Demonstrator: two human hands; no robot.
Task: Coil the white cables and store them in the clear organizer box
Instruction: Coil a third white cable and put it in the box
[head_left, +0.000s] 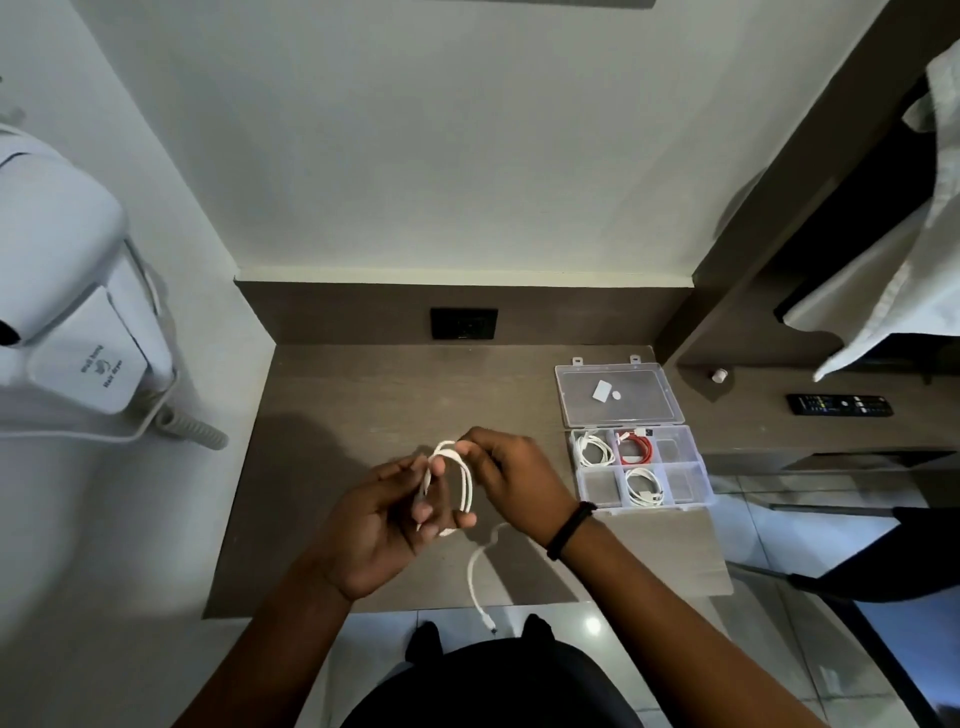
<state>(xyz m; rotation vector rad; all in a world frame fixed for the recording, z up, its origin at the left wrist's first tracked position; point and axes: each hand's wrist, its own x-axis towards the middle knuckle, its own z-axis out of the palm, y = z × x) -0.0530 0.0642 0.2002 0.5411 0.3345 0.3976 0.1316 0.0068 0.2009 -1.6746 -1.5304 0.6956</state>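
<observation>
I hold a white cable above the desk, wound into a loop between both hands. My left hand pinches the lower part of the loop, and my right hand grips its top. The loose tail hangs down past the desk's front edge, ending in a plug. To the right lies the clear organizer box with its lid open flat. Two coiled white cables and a red cable lie in separate compartments.
The brown desk has a black wall socket at the back. A white wall-mounted hair dryer hangs at the left. A black remote rests on the side shelf at the right, beneath a hanging white cloth.
</observation>
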